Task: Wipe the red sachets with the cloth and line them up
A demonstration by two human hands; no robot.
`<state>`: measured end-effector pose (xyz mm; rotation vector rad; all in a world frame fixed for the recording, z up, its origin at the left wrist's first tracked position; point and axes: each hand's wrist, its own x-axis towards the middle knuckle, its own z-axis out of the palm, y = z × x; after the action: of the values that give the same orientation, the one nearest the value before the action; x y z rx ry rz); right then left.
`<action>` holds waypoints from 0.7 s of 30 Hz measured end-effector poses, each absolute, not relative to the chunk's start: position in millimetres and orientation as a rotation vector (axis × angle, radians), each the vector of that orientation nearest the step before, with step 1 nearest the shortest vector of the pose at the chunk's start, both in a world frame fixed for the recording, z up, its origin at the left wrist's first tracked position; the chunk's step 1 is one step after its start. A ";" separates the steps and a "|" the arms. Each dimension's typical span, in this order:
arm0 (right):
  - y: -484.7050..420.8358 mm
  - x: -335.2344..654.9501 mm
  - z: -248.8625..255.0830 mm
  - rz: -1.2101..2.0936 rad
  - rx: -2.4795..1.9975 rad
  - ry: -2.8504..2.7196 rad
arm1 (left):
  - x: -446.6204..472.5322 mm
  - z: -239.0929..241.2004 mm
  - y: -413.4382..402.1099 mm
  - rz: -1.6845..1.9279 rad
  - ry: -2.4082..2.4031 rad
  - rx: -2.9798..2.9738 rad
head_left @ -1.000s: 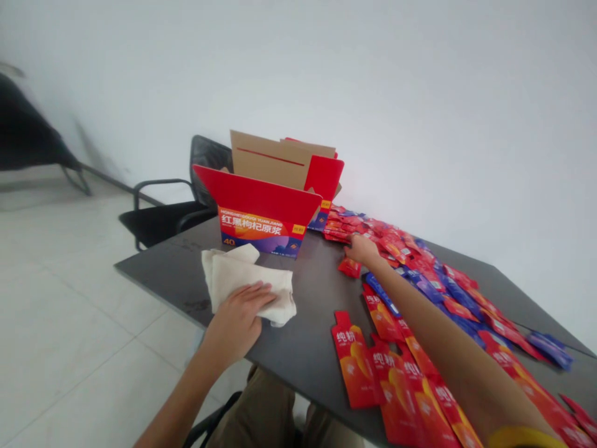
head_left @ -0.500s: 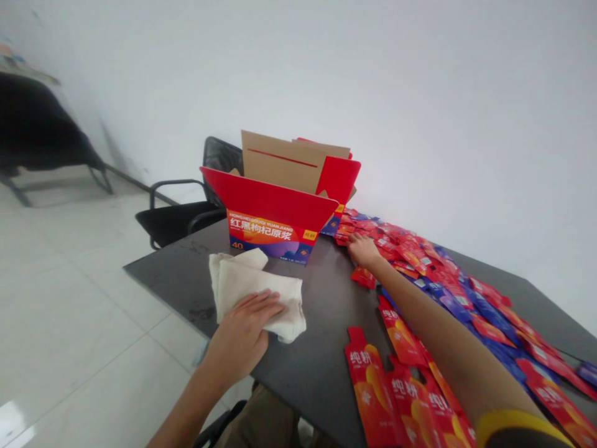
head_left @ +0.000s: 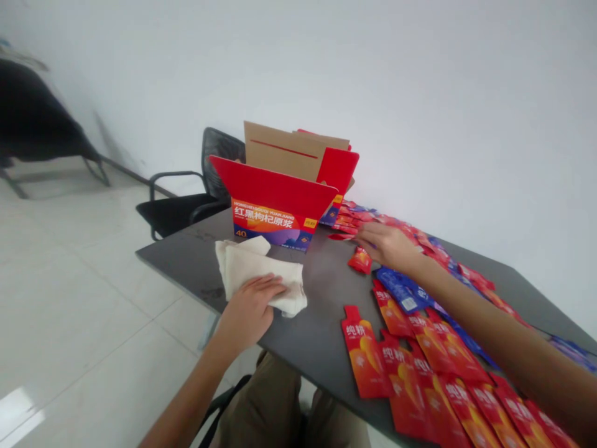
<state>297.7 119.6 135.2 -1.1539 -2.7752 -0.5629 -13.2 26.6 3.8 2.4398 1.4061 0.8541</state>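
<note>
My left hand (head_left: 254, 305) lies flat on a folded cream cloth (head_left: 261, 267) near the table's front left edge, its fingers stretched out over it. My right hand (head_left: 385, 246) pinches a red pouch (head_left: 342, 236), raised a little above the table; the rest of the pouch is hidden by the fingers. Just below that hand lies a small crumpled red pouch (head_left: 360, 259). A blue pouch (head_left: 403, 289) is under my right forearm. Closer to me, flat red pouches (head_left: 364, 351) with orange fruit prints overlap in a row.
An open red carton (head_left: 275, 218) with raised flaps stands behind the cloth, a second carton (head_left: 332, 211) partly hidden behind it. A heap of red and blue pouches (head_left: 433, 249) runs along the back of the dark table (head_left: 312, 286). A black chair (head_left: 186, 208) stands beyond the left edge.
My right hand has drawn back from the heap toward me and lifted a red pouch off it. My left hand stays on the cloth. The view has shifted slightly.
</note>
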 end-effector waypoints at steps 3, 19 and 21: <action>62.0 288.2 117.6 -0.529 -0.898 -2.873 | -12.3 4.5 25.2 0.874 1.434 2.438; -19.7 246.8 46.3 -0.130 -1.480 -2.454 | -18.0 10.8 21.0 1.066 1.390 2.214; -23.0 237.0 45.5 0.017 -1.534 -2.273 | -13.8 14.7 19.8 1.109 1.374 2.182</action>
<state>237.0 -23.0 45.5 -1.5340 -2.2726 0.0171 -13.8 19.8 14.7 2.1825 1.3737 1.1085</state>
